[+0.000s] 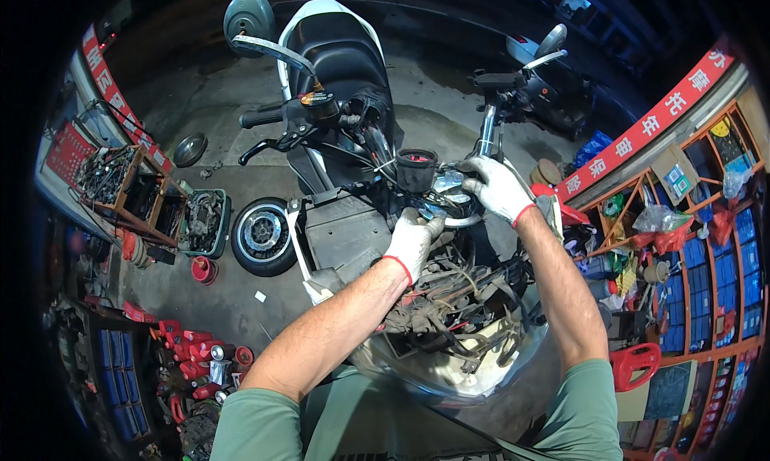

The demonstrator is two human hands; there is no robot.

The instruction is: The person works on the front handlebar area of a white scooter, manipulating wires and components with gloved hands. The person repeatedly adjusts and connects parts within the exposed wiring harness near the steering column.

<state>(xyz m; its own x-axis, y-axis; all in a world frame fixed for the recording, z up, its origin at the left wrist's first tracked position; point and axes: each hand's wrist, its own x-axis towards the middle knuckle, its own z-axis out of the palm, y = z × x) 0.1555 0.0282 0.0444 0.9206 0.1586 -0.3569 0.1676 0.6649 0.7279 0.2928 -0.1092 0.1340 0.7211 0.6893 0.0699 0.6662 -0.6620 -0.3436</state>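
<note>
A scooter stands in front of me with its front panels off and a tangle of wiring (457, 289) exposed. My left hand (411, 246), in a white glove with a red cuff, reaches in beside the wires. Its thumb and fingers are pinched together on something too small to make out. Just up and to the right, my right hand (497, 190), gloved the same way, has its fingers bent down at a shiny silvery part (451, 187). What they grip is hidden. A black round cup (416, 169) with something red inside sits between the handlebars, close beyond both hands.
Left of the scooter are a loose wheel (264, 236), a green toolbox (204, 223) and a tool rack (120, 184). Red bottles (188, 349) crowd the lower left. Orange shelving with blue bins (726, 260) lines the right. Another scooter (553, 100) is parked at the far right.
</note>
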